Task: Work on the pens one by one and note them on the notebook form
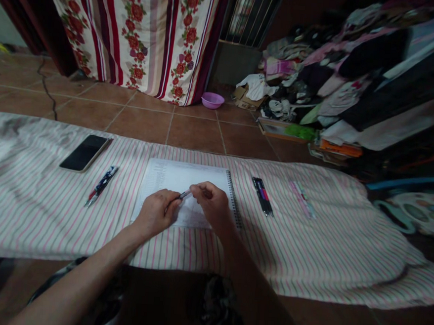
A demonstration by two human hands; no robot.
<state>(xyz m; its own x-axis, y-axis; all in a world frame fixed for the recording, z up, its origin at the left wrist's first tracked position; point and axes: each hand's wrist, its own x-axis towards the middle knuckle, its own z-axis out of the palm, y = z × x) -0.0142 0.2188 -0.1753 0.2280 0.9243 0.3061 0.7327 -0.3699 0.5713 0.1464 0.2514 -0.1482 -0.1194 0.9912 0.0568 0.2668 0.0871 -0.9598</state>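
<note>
Over a spiral notebook with writing on its page, both my hands meet on one slim pen. My left hand is closed round its dark end. The fingers of my right hand pinch the clear, pale end. Left of the notebook lies a small bunch of pens, dark and red with light tips. Black pens, one with a purple and pink part, lie just right of the notebook. Farther right are pink and pale green pens.
A dark-screened phone lies at the left on the striped cloth. Beyond it are a tiled floor, a floral curtain and a purple basin. Heaped clothes fill the back right.
</note>
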